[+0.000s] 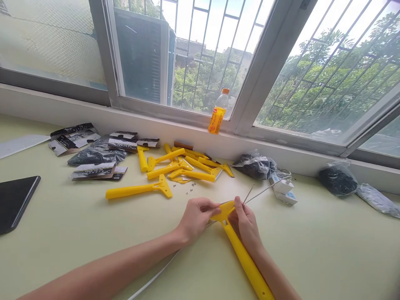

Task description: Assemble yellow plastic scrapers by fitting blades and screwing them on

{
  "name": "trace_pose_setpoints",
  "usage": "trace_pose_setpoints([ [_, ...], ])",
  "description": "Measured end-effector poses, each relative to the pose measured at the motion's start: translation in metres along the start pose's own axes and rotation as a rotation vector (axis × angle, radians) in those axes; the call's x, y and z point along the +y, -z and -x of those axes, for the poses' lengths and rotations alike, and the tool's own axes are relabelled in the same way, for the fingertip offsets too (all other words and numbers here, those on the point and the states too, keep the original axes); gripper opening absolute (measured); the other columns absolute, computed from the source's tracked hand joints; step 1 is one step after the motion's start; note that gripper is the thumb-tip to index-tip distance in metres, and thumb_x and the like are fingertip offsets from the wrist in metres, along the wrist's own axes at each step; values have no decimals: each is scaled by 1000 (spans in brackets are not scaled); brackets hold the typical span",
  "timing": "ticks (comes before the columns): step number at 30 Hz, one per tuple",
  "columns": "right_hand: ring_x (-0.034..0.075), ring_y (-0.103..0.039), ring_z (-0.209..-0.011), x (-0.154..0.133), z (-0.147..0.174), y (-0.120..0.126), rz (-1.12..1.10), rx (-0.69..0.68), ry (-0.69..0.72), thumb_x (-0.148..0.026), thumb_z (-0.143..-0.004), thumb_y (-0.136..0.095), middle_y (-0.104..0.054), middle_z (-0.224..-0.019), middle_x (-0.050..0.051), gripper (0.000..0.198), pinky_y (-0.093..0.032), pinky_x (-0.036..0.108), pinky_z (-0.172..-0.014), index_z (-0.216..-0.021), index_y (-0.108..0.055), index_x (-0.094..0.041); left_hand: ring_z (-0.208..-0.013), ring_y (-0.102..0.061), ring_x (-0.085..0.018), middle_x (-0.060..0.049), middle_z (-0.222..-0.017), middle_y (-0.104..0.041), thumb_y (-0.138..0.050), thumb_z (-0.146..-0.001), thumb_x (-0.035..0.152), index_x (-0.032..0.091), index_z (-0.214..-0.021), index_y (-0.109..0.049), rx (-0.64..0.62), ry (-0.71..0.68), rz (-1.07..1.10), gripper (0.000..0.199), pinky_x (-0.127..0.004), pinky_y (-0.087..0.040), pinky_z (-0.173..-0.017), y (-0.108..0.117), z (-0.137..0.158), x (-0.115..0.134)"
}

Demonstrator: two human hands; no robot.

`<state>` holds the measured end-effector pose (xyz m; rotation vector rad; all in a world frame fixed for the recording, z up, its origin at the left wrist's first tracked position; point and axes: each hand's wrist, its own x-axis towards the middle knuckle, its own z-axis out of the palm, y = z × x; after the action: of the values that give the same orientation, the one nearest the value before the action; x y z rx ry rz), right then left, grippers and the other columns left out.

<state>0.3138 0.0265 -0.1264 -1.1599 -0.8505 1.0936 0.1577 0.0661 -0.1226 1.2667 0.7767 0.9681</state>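
Observation:
A yellow plastic scraper (245, 258) lies between my hands, its wide head pointing away from me and its long handle running down to the lower right. My left hand (198, 216) pinches the left corner of the head, where a thin metal edge shows. My right hand (246, 223) grips the right corner, thumb on top, with its other fingers partly hidden behind the scraper. A thin metal shaft (249, 193) sticks up beside the right thumb; its lower end is hidden. Several small screws and nuts (191, 188) are scattered on the table beyond my left hand.
Several yellow scrapers (168, 168) are heaped toward the window, with one scraper (134, 191) lying apart. Packaging cards (93, 171) and dark-filled plastic bags (254, 166) line the back. A white power strip (283, 191) trails a cable. An orange drink bottle (218, 112) stands by the window.

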Motion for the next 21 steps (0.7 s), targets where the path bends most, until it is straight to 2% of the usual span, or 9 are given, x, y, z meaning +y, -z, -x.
trace_pose_setpoints([
  [2,8,-20,-52,0,1,0,-5,-11,0,-68,-84,-66,-22,-59,-8,57,-21,23,-47,-71,-34,-21,-87,-68,-15,-7,-91,-75,-78,-73,36,12,-86,-76,6,11,-36,28,-24,-54,-82,0,1,0],
  [5,8,-29,-54,1,1,3,120,-36,47,-61,-83,-71,-35,-60,-6,50,-25,22,-49,-75,-44,-19,-86,-67,-14,-6,-91,-74,-75,-76,36,13,-88,-73,12,4,-105,26,-23,-53,-81,1,2,0],
  [7,8,-33,-55,3,0,5,185,-38,75,-56,-82,-75,-41,-62,-5,47,-28,21,-50,-78,-48,-18,-88,-67,-14,-6,-93,-73,-76,-75,37,14,-95,-69,22,3,-111,31,-23,-53,-80,2,2,-1],
  [10,7,-33,-53,4,-1,8,178,-48,82,-55,-83,-74,-42,-60,-5,45,-27,21,-48,-78,-49,-18,-86,-67,-14,-6,-93,-72,-72,-80,43,16,-111,-65,-11,13,-105,42,-22,-53,-75,6,1,1],
  [12,8,-35,-54,4,-1,9,175,-62,99,-54,-85,-73,-44,-62,-4,43,-29,21,-49,-78,-50,-18,-85,-66,-13,-6,-92,-72,-64,-85,49,14,-108,-68,-64,1,-125,42,-21,-53,-74,9,-1,4],
  [15,10,-43,-61,0,-1,12,202,-76,159,-52,-87,-71,-48,-68,-2,40,-37,21,-57,-79,-52,-17,-81,-68,-13,-8,-93,-70,-61,-85,55,10,-94,-68,-188,53,-54,46,-22,-56,-73,14,-2,8],
  [17,11,-46,-66,-3,-2,14,214,-73,188,-51,-88,-70,-49,-72,-1,39,-40,22,-62,-80,-53,-18,-66,-67,-13,-9,-87,-70,-61,-84,59,9,-93,-65,-282,125,-7,50,-22,-56,-62,17,-3,9],
  [19,11,-47,-68,-7,-2,16,226,-70,199,-51,-89,-70,-50,-74,-1,38,-41,23,-64,-82,-54,-18,-51,-62,-11,-8,-81,-70,-60,-83,61,10,-95,-63,-341,161,-16,53,-20,-49,-47,19,-3,9],
  [21,12,-47,-69,-10,-1,18,255,-76,204,-52,-89,-69,-51,-75,0,37,-41,23,-66,-84,-55,-18,-46,-58,-9,-9,-81,-70,-61,-83,60,10,-98,-63,-375,173,-14,52,-18,-44,-40,21,-4,8],
])
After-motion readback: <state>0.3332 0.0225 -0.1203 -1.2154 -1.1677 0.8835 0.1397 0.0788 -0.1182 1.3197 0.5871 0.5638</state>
